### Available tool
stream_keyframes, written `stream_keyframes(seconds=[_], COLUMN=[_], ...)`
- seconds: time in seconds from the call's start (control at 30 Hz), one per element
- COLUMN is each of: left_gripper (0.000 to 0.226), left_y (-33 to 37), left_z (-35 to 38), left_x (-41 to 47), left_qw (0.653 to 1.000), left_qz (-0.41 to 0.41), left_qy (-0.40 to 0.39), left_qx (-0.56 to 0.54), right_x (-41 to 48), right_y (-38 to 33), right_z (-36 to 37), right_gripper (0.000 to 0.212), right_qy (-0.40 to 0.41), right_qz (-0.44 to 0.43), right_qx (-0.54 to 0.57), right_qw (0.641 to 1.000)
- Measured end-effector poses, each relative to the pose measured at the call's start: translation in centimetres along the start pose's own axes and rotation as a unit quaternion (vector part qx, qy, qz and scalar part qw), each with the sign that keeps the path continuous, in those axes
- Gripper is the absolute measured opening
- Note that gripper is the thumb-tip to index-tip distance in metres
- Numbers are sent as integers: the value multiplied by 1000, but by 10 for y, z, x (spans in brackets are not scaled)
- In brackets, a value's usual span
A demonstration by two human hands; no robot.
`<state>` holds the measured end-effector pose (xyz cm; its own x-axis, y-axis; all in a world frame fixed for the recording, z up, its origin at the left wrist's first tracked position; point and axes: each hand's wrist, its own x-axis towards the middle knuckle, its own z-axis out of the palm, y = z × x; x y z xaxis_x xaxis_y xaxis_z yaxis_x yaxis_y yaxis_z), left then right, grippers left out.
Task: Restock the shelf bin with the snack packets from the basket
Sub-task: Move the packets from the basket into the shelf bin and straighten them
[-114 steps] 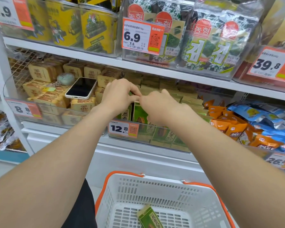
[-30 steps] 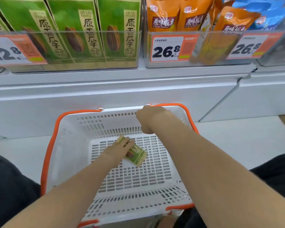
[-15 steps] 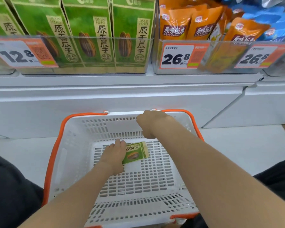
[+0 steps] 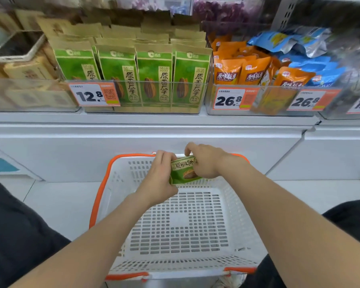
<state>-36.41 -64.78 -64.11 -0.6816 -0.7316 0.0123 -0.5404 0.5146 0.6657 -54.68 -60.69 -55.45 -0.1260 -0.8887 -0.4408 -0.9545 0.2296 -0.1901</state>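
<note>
One snack packet (image 4: pixel 183 171), gripped by left hand (image 4: pixel 160 175) and right hand (image 4: pixel 206 163) above the basket (image 4: pixel 101 194), was mid-pickup; next it probably needed lifting to the shelf bin (image 4: pixel 146 110) at twelve o'clock.

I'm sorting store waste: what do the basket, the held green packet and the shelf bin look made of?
Basket: moulded white plastic, matt, with slotted floor and orange rim. Green packet: likely printed paper or laminate, matt finish; uncertain. Shelf bin: clear rigid plastic, slightly glossy; stocked packets show through its front.
</note>
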Motion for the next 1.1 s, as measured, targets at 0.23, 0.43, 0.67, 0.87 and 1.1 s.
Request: stream_keyframes(seconds=[0.23,0.43,0.67,0.87,1.1], left_gripper=[78,67,49,38,43], left_y=[16,30,63,79,97], left_z=[-45,-74,-125,-172,-226], left_x=[-2,-6,7,21,32], left_qw=[990,919,886,913,917], left_qz=[-11,-143,-86,-8,34], left_qy=[102,149,263,356,384], left_qx=[-97,-336,-372,-201,-105], right_x=[-19,-23,-24,-26,-31], right_y=[-16,-29,-82,-107,-142], right_z=[-14,-34,-51,-83,-116], right_gripper=[16,17,19,16,11], right_qy=[139,234,309,414,310], right_qz=[-57,-77,-66,-146,-114], right_qx=[59,121,379,476,730], right_qw=[987,962,870,763,598])
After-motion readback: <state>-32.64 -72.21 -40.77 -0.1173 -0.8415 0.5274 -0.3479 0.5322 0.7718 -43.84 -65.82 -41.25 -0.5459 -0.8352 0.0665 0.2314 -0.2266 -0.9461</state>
